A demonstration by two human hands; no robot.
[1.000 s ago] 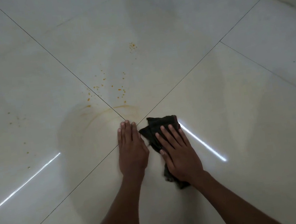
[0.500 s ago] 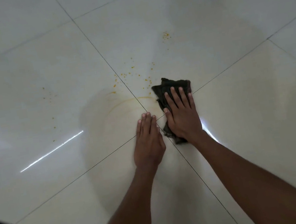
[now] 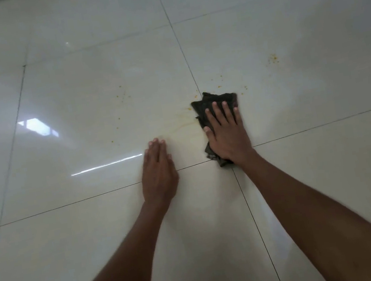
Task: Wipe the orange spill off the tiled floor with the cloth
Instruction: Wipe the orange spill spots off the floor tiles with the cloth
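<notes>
the dark crumpled cloth [image 3: 216,105] is pressed flat under the right hand [image 3: 227,133], fingers straight. orange specks [image 3: 273,59] lie beyond and right of the cloth; the left hand [image 3: 157,171] rests flat, farther off.

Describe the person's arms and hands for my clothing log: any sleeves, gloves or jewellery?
Both forearms are bare as far as the frame shows, with no sleeves in view. The left hand and right hand wear no gloves; no rings, watch or bracelets are visible.
</notes>
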